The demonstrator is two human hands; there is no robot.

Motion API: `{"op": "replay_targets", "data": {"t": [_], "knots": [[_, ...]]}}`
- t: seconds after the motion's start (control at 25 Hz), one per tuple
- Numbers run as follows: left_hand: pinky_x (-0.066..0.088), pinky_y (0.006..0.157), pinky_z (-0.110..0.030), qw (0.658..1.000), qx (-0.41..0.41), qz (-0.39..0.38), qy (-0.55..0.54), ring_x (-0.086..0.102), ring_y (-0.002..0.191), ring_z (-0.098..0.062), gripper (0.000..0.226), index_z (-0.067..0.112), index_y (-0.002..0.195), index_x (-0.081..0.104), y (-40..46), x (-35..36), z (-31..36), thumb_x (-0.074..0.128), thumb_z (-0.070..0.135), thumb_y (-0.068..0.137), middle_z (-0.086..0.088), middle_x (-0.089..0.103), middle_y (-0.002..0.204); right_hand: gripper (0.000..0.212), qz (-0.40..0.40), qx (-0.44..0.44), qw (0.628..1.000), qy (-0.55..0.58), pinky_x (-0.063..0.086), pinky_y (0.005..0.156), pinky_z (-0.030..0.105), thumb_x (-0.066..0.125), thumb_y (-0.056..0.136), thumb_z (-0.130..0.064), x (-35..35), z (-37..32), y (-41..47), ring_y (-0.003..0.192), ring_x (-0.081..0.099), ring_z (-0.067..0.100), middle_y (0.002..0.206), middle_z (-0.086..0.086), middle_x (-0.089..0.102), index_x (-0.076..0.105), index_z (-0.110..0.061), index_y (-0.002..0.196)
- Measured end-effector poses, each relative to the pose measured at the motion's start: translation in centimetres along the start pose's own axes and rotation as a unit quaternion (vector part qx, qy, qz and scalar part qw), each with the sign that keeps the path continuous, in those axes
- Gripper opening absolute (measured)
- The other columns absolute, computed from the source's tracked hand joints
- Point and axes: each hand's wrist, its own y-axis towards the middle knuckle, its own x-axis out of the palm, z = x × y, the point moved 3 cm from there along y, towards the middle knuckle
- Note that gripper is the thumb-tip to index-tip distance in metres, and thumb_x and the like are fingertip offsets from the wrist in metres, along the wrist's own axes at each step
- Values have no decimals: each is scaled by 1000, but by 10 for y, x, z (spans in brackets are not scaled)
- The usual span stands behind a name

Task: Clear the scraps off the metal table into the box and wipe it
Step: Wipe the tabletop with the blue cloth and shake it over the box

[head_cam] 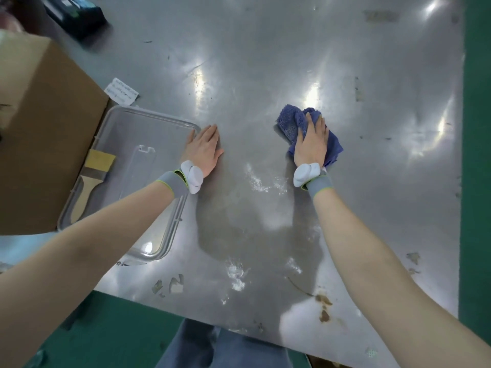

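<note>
My right hand [311, 142] presses flat on a crumpled blue cloth [291, 122] in the middle of the metal table [265, 62]. My left hand [204, 148] lies flat on the bare metal, fingers straight, just right of a clear plastic tray [148, 134]. A brown cardboard box [45, 144] stands at the left edge. A wet smear and white residue [255, 179] show on the metal near me. Small scraps [172, 284] lie close to the table's near edge.
A wooden-handled brush [87, 181] lies in the clear tray beside the box. A white paper slip [121, 91] sits behind the tray. A dark device [75, 15] lies at the far left. Rust-coloured spots [324, 306] mark the near edge. Green floor surrounds the table.
</note>
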Motion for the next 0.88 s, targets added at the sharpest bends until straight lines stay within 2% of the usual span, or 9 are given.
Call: {"op": "replay_targets", "data": {"t": [0.08, 0.16, 0.2, 0.28, 0.36, 0.48, 0.6, 0.68, 0.88], "knots": [[9, 121, -43, 1000, 19, -4, 8, 17, 148, -21, 56, 6, 148, 24, -1, -1, -3, 38, 30, 99, -4, 18, 160, 42, 4, -23, 1000, 11, 24, 114, 38, 32, 100, -25, 2, -12, 6, 136, 33, 31, 149, 15, 34, 39, -17, 141], [9, 122, -43, 999, 29, -4, 15, 16, 148, -21, 58, 5, 148, 22, -1, -3, -4, 38, 31, 99, -4, 17, 160, 37, 0, -75, 996, 45, 38, 97, 37, 27, 95, -31, 6, -38, 17, 115, 49, 31, 129, 10, 50, 51, -22, 123], [9, 122, -43, 1000, 24, 3, 18, 14, 149, -22, 59, 4, 148, 22, -1, -4, -5, 38, 31, 99, -5, 16, 160, 36, -15, -108, 992, 62, 40, 91, 36, 28, 93, -32, 11, -56, 22, 108, 52, 30, 121, 8, 53, 54, -21, 115], [9, 122, -43, 1000, -1, 21, 22, 11, 149, -24, 58, 1, 147, 22, -6, -5, -9, 39, 28, 98, -8, 14, 160, 33, -57, -181, 979, 71, 40, 90, 36, 36, 92, -28, 28, -91, 22, 106, 52, 32, 118, 11, 54, 58, -17, 113], [9, 122, -45, 999, -31, 29, 17, 6, 149, -25, 59, -1, 147, 19, -13, -5, -13, 39, 24, 98, -11, 10, 160, 32, -96, -232, 964, 87, 37, 96, 34, 45, 93, -27, 43, -115, 13, 111, 50, 33, 125, 14, 53, 61, -14, 117], [8, 122, -45, 998, -54, 13, 7, 4, 150, -26, 62, -4, 148, 15, -17, -1, -11, 39, 26, 98, -13, 6, 161, 28, -134, -232, 953, 143, 35, 103, 27, 53, 92, -25, 51, -120, 4, 121, 49, 28, 137, 10, 51, 66, -13, 114], [7, 122, -47, 998, -59, 17, 20, 3, 150, -27, 65, -4, 147, 14, -14, 0, 0, 38, 31, 98, -13, 5, 161, 29, -116, -226, 958, 129, 39, 105, 34, 49, 87, -3, 46, -115, 8, 124, 50, 29, 141, 9, 50, 66, -7, 110], [6, 121, -48, 998, -50, 16, 29, 3, 150, -27, 65, -3, 148, 14, -12, 0, 11, 38, 32, 98, -13, 5, 161, 36, -99, -204, 966, 121, 38, 106, 36, 45, 83, 4, 38, -103, 12, 125, 48, 29, 142, 9, 48, 66, -5, 110], [8, 122, -45, 1000, 26, 1, 14, 5, 150, -25, 59, 2, 149, 17, -2, 6, 57, 35, 30, 100, -12, 10, 160, 36, -45, -120, 982, 139, 41, 104, 34, 41, 86, -2, -2, -30, 29, 119, 52, 26, 132, 9, 55, 65, -11, 112]]}}
